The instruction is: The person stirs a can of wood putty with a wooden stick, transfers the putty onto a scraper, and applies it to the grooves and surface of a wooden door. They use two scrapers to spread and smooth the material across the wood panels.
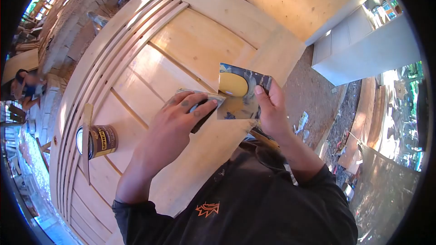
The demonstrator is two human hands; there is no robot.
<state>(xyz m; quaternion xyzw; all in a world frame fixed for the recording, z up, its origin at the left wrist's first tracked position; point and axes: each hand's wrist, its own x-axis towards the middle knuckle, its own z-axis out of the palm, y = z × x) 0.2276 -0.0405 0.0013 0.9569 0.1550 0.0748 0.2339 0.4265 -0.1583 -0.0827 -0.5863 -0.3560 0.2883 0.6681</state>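
Note:
My right hand (272, 106) grips a square, putty-smeared board (236, 111) by its right edge, thumb on top. A smooth mound of yellow putty (233, 84) sits on that board. My left hand (175, 120) is closed over a flat putty spreader (203, 121), fingers laid across its back. The spreader's corner reaches the left edge of the putty board, just below the mound. Both hands are above a pale wooden door (181, 172) with grooved panels and raised strips.
On the door at left stands a brown labelled can (103, 140), with a thin wooden stick (86, 154) across its top. A plywood panel (299, 0) and a grey-white cabinet (363, 47) stand beyond. Another person (28, 88) sits far left. Planks (363, 127) lie at right.

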